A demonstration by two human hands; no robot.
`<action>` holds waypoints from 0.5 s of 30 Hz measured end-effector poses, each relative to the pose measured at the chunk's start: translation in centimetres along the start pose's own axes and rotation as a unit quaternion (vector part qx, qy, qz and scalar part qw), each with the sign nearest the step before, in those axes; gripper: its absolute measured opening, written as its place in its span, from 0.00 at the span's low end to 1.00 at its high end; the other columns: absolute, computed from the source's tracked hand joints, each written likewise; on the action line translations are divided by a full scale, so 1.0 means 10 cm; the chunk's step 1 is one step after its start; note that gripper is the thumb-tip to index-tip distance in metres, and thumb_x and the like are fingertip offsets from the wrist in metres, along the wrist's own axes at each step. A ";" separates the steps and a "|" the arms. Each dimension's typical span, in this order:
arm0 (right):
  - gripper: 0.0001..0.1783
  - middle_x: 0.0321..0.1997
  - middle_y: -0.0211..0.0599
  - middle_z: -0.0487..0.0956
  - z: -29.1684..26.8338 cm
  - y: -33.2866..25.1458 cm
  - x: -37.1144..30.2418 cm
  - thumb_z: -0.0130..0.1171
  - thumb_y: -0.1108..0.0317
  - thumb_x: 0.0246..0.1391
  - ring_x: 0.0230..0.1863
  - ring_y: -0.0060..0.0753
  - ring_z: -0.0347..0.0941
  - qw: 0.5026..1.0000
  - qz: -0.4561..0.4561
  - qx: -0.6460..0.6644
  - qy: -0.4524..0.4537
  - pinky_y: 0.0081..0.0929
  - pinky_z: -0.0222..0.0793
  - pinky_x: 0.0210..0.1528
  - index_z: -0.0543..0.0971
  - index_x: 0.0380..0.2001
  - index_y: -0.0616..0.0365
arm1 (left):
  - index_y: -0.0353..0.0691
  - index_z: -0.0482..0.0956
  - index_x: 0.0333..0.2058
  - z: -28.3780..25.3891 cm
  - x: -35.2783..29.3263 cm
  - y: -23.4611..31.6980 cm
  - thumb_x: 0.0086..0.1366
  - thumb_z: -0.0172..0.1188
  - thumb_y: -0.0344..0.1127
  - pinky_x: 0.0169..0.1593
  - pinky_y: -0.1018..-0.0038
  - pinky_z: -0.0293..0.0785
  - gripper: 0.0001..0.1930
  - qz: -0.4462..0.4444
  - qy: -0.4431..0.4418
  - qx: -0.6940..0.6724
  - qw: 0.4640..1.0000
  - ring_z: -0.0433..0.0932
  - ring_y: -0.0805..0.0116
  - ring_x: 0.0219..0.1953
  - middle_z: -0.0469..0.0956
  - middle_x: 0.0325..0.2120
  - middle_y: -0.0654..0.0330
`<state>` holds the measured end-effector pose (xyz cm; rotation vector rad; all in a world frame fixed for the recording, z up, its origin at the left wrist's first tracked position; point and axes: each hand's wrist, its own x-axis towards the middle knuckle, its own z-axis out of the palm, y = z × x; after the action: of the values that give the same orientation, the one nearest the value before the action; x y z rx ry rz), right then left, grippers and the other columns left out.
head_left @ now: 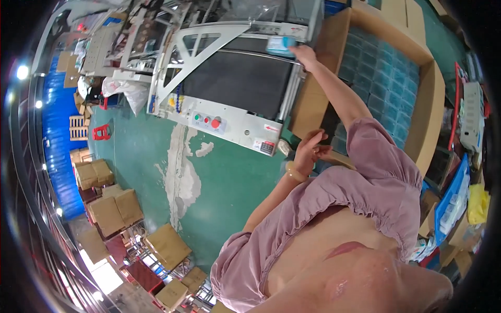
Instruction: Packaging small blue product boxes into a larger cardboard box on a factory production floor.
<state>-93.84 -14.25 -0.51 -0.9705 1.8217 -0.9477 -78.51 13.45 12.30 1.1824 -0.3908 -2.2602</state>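
Nearest the camera, pink cloth of the person's blouse (308, 208) fills much of the lower right. From its right sleeve the bare arm stretches over an open carton (433, 104) holding rows of clear, bluish boxes (383, 86). At the far end of that reach, the right hand (306, 56) has its fingertips at the right end of a small blue-and-white pack (279, 47), by the far right corner of a black belt (235, 78); whether they grip it or only touch it, I cannot tell. Beside the carton's near left edge hangs the left hand (309, 150), its fingers loosely curled and apart, holding nothing visible, a pale bangle (296, 172) around the wrist. Red and green buttons (209, 121) sit on the belt machine's white panel (240, 131), above green floor (235, 177).
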 end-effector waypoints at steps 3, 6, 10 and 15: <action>0.16 0.30 0.36 0.77 -0.31 -0.14 -0.35 0.62 0.58 0.44 0.33 0.32 0.73 0.967 -0.235 0.052 0.082 0.31 0.68 0.35 0.77 0.34 0.56 | 0.40 0.66 0.50 0.34 0.45 -0.26 0.62 0.52 0.40 0.42 0.74 0.72 0.19 -0.045 -0.047 0.035 0.997 0.75 0.64 0.37 0.71 0.40 0.61; 0.10 0.31 0.39 0.75 -1.10 -0.32 -0.59 0.59 0.70 0.44 0.36 0.39 0.73 0.886 -0.412 -0.071 0.201 0.33 0.68 0.37 0.76 0.34 0.53 | 0.40 0.69 0.48 0.33 1.07 -0.58 0.62 0.51 0.37 0.46 0.74 0.70 0.16 0.071 0.015 0.127 0.989 0.74 0.68 0.39 0.73 0.37 0.62; 0.14 0.37 0.37 0.76 -2.14 0.46 0.15 0.55 0.66 0.45 0.40 0.45 0.70 0.865 -0.316 -0.272 0.279 0.39 0.62 0.46 0.75 0.39 0.52 | 0.39 0.69 0.49 0.23 2.14 -0.98 0.62 0.50 0.44 0.53 0.70 0.63 0.20 0.175 0.046 0.043 0.983 0.70 0.63 0.45 0.71 0.41 0.59; 0.22 0.46 0.40 0.72 -2.47 1.14 0.89 0.51 0.57 0.48 0.50 0.49 0.63 0.818 -0.176 -0.490 0.244 0.43 0.59 0.49 0.72 0.47 0.52 | 0.43 0.63 0.55 0.89 2.44 -0.47 0.56 0.54 0.57 0.60 0.66 0.52 0.33 0.005 0.202 0.245 0.948 0.57 0.59 0.57 0.59 0.56 0.54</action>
<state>-122.11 -11.89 -4.56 -1.8637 2.7178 -0.4072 -98.64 2.70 -1.01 1.8422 -0.8168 -1.8896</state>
